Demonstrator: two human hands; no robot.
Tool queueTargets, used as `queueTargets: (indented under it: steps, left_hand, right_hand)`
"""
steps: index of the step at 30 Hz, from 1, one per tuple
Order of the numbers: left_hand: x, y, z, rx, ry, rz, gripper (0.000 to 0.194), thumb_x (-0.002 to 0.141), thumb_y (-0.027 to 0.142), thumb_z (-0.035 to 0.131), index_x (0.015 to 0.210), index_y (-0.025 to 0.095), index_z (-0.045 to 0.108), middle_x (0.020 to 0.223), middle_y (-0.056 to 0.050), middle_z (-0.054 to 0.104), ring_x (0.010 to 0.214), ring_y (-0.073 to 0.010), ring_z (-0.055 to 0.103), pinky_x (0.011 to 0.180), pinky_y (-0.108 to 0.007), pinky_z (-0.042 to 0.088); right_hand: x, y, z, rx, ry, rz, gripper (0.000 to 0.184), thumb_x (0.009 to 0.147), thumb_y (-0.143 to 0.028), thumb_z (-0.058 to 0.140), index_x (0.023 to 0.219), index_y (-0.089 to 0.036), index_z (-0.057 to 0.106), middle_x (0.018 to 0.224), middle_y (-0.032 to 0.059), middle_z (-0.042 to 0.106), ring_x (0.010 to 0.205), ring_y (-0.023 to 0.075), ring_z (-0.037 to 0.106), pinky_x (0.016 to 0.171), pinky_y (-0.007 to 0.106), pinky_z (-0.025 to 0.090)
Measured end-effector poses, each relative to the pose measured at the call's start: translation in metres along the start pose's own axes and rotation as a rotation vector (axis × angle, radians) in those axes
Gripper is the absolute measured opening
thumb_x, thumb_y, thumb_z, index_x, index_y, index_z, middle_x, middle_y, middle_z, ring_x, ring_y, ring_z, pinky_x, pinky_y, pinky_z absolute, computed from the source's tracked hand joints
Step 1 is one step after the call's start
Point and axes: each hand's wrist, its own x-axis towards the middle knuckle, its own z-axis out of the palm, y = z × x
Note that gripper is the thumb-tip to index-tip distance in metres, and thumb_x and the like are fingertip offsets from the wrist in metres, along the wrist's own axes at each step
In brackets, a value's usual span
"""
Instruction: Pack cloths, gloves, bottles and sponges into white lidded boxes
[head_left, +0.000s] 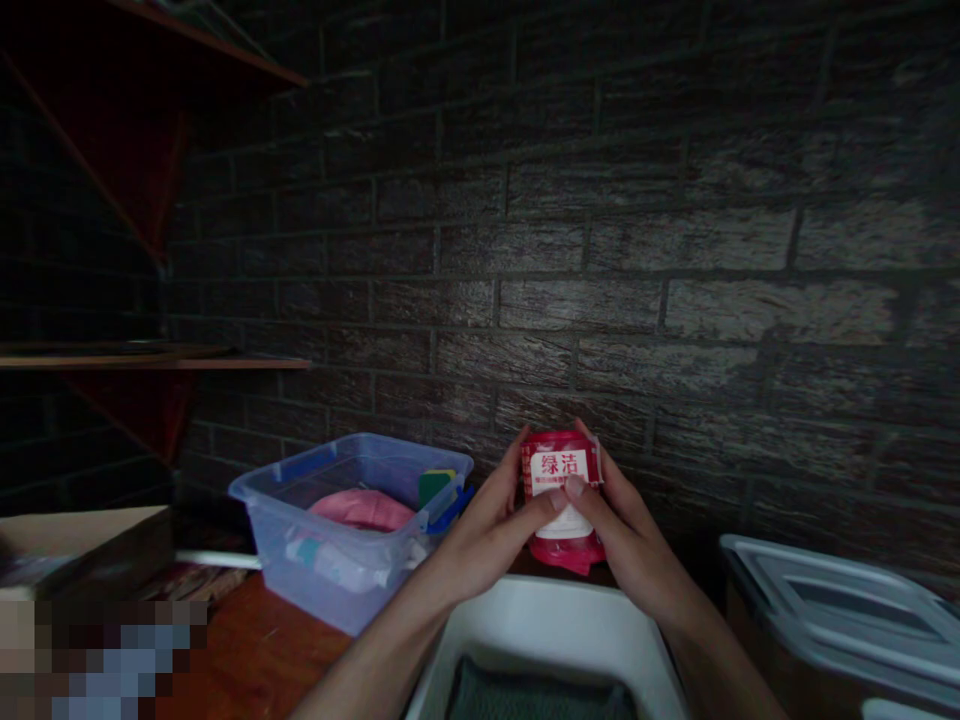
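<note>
Between my two hands is a roll of red plastic bags [561, 552] with a white paper label that bears red Chinese characters. My left hand [499, 520] grips its left side, the thumb lying across the label. From the other side my right hand [619, 520] holds it, its thumb tip close to the left one. Most of the fingers are hidden behind the roll. Just below is a white bin [555, 595] with a dark green cloth-like thing [536, 695] inside.
To the left, a translucent blue tub [307, 575] holds a pink cloth [364, 508] and a green-and-yellow sponge [436, 487]. A grey-lidded box [847, 600] stands at right. Shelves [150, 358] jut out on the left; a dark brick wall [540, 250] rises behind. A cardboard box [135, 540] sits far left.
</note>
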Motion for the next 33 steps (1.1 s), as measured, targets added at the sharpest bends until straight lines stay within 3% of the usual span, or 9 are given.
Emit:
queueTargets:
  steps: [4, 9, 15, 19, 23, 28, 33]
  left_hand:
    - [0.0, -0.001, 0.002, 0.044, 0.036, 0.012, 0.068, 0.093, 0.042, 0.068, 0.153, 0.024, 0.043, 0.16, -0.006, 0.043, 0.147, -0.0282, 0.038, 0.121, -0.039, 0.031]
    - [0.005, -0.003, 0.002, 0.012, 0.056, -0.023, 0.061, 0.097, 0.048, 0.06, 0.151, 0.024, 0.046, 0.15, -0.008, 0.056, 0.135, -0.0303, 0.053, 0.111, -0.041, 0.043]
    - [0.008, -0.013, -0.005, -0.025, 0.145, -0.028, 0.062, 0.098, 0.055, 0.054, 0.152, 0.024, 0.047, 0.157, -0.009, 0.047, 0.146, -0.0315, 0.041, 0.117, -0.045, 0.037]
    - [0.004, -0.009, -0.006, -0.119, 0.045, -0.114, 0.073, 0.095, 0.049, 0.063, 0.159, 0.029, 0.033, 0.157, -0.01, 0.047, 0.138, -0.0358, 0.05, 0.104, -0.048, 0.05]
    - [0.003, 0.002, -0.002, -0.159, -0.058, -0.036, 0.089, 0.085, 0.03, 0.078, 0.16, 0.025, 0.03, 0.152, -0.01, 0.054, 0.138, -0.0316, 0.051, 0.109, -0.038, 0.047]
    - [0.01, 0.008, 0.001, -0.193, -0.14, 0.021, 0.066, 0.089, 0.024, 0.074, 0.15, 0.019, 0.049, 0.139, -0.013, 0.064, 0.127, -0.034, 0.06, 0.099, -0.039, 0.052]
    - [0.015, 0.005, -0.003, -0.163, -0.046, 0.069, 0.054, 0.095, 0.03, 0.066, 0.146, 0.018, 0.054, 0.137, -0.012, 0.066, 0.123, -0.0315, 0.063, 0.107, -0.042, 0.047]
  right_hand:
    - [0.001, 0.006, -0.003, 0.05, 0.01, 0.029, 0.065, 0.097, -0.049, 0.061, 0.157, -0.039, 0.035, 0.164, -0.0015, 0.036, 0.147, 0.0276, 0.039, 0.122, 0.05, 0.029]
    - [-0.001, 0.006, -0.005, 0.037, -0.069, -0.014, 0.073, 0.094, -0.041, 0.068, 0.158, -0.04, 0.032, 0.164, -0.0024, 0.037, 0.149, 0.0263, 0.036, 0.123, 0.048, 0.029]
    - [-0.002, -0.002, -0.002, 0.055, -0.114, -0.023, 0.081, 0.091, -0.037, 0.072, 0.159, -0.038, 0.028, 0.161, -0.0005, 0.041, 0.144, 0.0263, 0.044, 0.121, 0.048, 0.032]
    - [0.001, 0.0, -0.001, 0.079, -0.023, 0.0, 0.072, 0.094, -0.042, 0.067, 0.158, -0.037, 0.033, 0.16, -0.0005, 0.043, 0.144, 0.0277, 0.043, 0.121, 0.05, 0.031]
    - [0.004, 0.007, -0.003, 0.161, 0.035, 0.022, 0.069, 0.095, -0.045, 0.066, 0.157, -0.037, 0.036, 0.158, 0.0003, 0.046, 0.144, 0.0297, 0.044, 0.121, 0.054, 0.029]
    - [0.006, 0.005, -0.002, 0.203, 0.023, -0.038, 0.066, 0.096, -0.041, 0.065, 0.155, -0.04, 0.037, 0.161, -0.0027, 0.041, 0.146, 0.0267, 0.04, 0.124, 0.05, 0.025]
    - [0.004, -0.006, 0.004, 0.262, -0.163, -0.099, 0.077, 0.091, -0.028, 0.073, 0.157, -0.038, 0.035, 0.158, -0.0002, 0.047, 0.141, 0.025, 0.048, 0.12, 0.044, 0.036]
